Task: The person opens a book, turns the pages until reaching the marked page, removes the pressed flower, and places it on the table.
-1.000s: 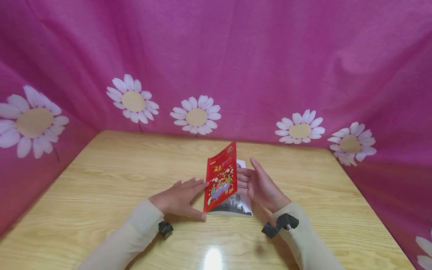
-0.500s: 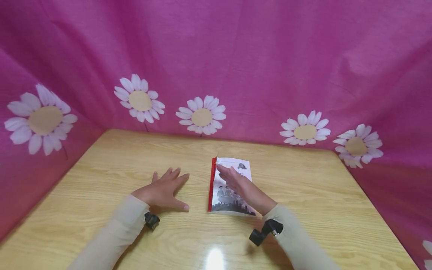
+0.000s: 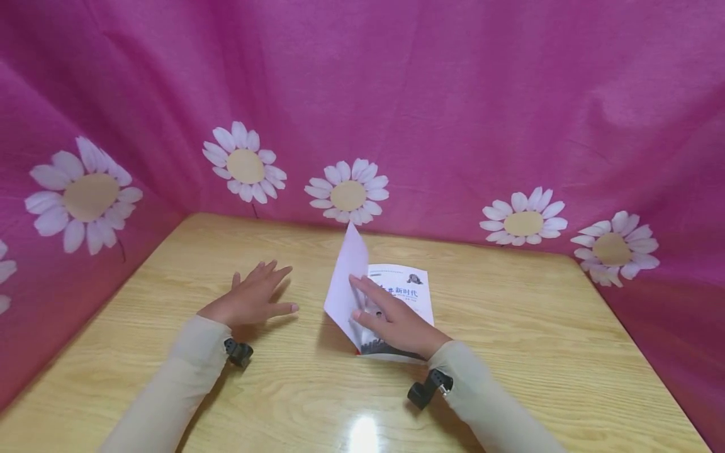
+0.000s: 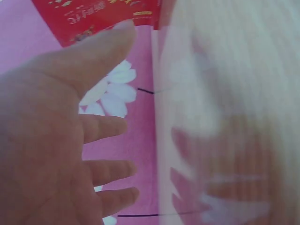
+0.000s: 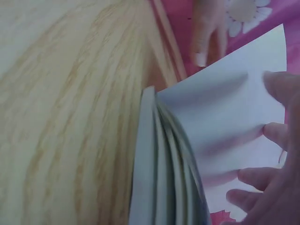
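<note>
A book (image 3: 408,283) lies on the wooden table with its front cover (image 3: 347,283) swung up to the left. The cover's white inner side faces the right; its red outer side (image 4: 101,16) shows in the left wrist view. My right hand (image 3: 399,321) is over the title page, fingers stretched toward the cover's inside; in the right wrist view some fingertips appear to touch it. Left of the book, my left hand (image 3: 249,299) hovers with spread fingers and holds nothing. Page edges (image 5: 164,168) show in the right wrist view.
The wooden table (image 3: 294,390) extends around the book. A pink curtain (image 3: 430,113) with daisies hangs behind it and along both sides. Black wrist cameras are strapped to the left sleeve (image 3: 170,377) and right sleeve (image 3: 487,396).
The red cover, half raised a second ago, has swung to the left, baring the title page. My right hand has moved left across the book; my left hand has drawn away to the left.
</note>
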A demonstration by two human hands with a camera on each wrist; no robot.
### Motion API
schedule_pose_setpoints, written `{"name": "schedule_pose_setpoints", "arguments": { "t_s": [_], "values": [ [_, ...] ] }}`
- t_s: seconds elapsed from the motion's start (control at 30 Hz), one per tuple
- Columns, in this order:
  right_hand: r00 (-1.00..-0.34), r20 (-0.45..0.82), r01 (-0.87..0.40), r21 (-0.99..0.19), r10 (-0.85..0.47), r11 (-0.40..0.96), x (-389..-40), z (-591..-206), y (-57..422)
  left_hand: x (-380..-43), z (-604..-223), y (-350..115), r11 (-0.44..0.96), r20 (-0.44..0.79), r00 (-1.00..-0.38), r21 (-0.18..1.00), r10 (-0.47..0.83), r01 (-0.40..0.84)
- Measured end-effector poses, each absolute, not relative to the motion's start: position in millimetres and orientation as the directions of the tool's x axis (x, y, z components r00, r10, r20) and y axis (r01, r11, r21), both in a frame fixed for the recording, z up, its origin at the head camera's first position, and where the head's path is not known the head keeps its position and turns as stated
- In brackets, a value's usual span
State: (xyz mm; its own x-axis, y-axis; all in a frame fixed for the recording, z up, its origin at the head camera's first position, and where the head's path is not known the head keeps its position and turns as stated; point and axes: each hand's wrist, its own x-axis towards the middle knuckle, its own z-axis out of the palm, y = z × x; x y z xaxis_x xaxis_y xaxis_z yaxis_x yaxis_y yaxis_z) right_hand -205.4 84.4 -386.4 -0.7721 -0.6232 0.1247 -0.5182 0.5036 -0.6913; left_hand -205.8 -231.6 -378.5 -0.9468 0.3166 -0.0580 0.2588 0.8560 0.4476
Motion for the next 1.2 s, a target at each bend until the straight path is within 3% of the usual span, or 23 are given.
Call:
{"name": "schedule_pose_setpoints", "arguments": {
  "t_s": [0.23, 0.53, 0.83, 1.03, 1.2],
  "values": [
    [-0.740, 0.123, -0.597, -0.574, -0.661, 0.561, -210.7, -390.7, 81.0, -207.1, -362.2, -236.5, 0.855, 0.025, -0.952, 0.434, 0.304, 0.284],
    [-0.750, 0.053, -0.589, -0.508, -0.659, 0.629, -207.9, -392.5, 74.4, -214.2, -332.6, -212.4, 0.823, 0.120, -0.918, 0.411, 0.379, 0.393],
    [-0.750, 0.028, -0.590, -0.479, -0.661, 0.650, -206.6, -392.9, 72.8, -215.9, -330.5, -163.7, 0.809, 0.000, -0.838, 0.262, 0.546, 0.526],
    [-0.752, 0.024, -0.596, -0.453, -0.659, 0.663, -206.4, -392.9, 72.6, -217.1, -337.5, -155.6, 0.842, -0.100, -0.843, 0.191, 0.529, 0.505],
    [-0.754, 0.042, -0.605, -0.436, -0.656, 0.666, -205.9, -392.4, 76.5, -218.9, -343.0, -157.9, 0.855, -0.121, -0.855, 0.212, 0.504, 0.474]
  ]
}}
